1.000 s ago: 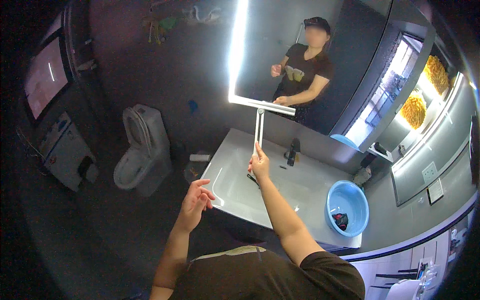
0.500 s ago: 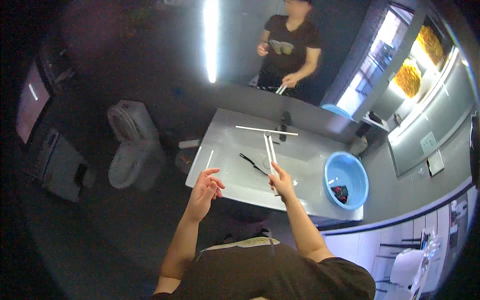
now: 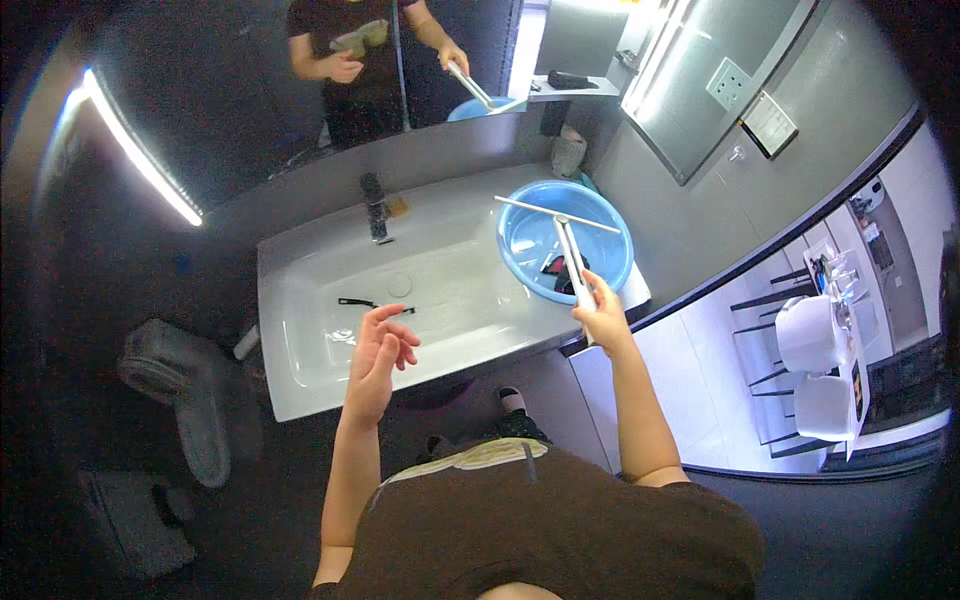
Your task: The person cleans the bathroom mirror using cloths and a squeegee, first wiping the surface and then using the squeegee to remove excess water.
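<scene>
A white T-shaped squeegee is held by its handle in my right hand, fingers wrapped round it. Its long thin bar crosses above the light blue basin, which sits at the right end of the white sink. Inside the basin lies a dark bundle with pink patches, partly behind the handle. My left hand holds nothing; its fingers are loosely bent and apart, over the sink's front edge. Just beyond those fingers, a thin black brush lies in the sink.
A black faucet rises at the sink's back, below a wide mirror. In the back right corner stands a textured cup. The toilet is at the left. White chairs appear beyond the doorway at the right.
My view has swung to the right. My right hand has carried the squeegee from over the sink to over the basin. My left hand stays raised with nothing in it.
</scene>
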The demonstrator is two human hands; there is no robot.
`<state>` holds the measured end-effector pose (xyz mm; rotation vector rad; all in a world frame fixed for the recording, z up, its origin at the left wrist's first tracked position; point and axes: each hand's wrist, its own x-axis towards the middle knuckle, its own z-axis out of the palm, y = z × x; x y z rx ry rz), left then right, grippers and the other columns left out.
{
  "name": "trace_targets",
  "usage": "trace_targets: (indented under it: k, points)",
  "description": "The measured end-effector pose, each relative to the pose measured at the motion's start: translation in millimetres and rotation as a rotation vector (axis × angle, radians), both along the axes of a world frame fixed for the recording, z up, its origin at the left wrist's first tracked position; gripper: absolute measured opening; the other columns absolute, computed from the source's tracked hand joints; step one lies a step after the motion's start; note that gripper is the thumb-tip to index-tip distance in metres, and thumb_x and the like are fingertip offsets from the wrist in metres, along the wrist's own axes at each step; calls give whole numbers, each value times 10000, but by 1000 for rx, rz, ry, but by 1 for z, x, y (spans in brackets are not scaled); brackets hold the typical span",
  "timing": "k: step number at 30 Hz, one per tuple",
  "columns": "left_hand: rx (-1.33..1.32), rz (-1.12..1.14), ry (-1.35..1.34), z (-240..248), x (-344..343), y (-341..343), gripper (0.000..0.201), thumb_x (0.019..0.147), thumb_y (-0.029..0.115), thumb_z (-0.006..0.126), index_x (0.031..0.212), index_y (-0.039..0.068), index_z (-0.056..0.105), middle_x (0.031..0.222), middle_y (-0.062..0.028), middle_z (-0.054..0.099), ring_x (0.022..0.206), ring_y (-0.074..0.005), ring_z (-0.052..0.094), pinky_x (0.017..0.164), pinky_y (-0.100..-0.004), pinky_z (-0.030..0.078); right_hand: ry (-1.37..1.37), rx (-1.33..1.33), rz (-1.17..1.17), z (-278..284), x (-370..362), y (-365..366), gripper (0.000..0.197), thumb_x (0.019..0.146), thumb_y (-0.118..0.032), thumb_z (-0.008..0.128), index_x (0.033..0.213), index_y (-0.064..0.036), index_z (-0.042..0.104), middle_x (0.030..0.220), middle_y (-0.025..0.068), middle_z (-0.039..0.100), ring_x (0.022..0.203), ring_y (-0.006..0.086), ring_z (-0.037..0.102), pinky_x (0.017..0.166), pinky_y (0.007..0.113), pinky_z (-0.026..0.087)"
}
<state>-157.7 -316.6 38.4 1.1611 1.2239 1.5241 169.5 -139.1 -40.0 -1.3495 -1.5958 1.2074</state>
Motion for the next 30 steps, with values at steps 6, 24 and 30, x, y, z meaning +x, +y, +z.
trace_targets:
  k: [6,24,30]
  points:
    - [-72,-103,-60,5,49,40,393,993,284,444,1291,30,418,906,-41,575,742,-89,523,666,-210,390,-178,-121,43,16,45,28,704,688,-8,606,1375,-68,463,868,112,635,612,125,569,536,274,472]
    - [-191,-7,-105,-18,125,100,328,996,250,429,1232,27,473,910,-46,571,739,-78,516,656,-199,394,-925,148,552,18,82,76,586,693,-107,598,1262,-43,476,817,243,648,781,397,649,724,486,520]
    - [-263,38,-74,-25,131,111,305,991,249,443,1189,28,512,896,-33,574,735,-70,512,653,-198,390,-818,-102,563,86,92,68,563,712,-97,585,1266,-38,502,813,234,650,738,343,662,688,449,530]
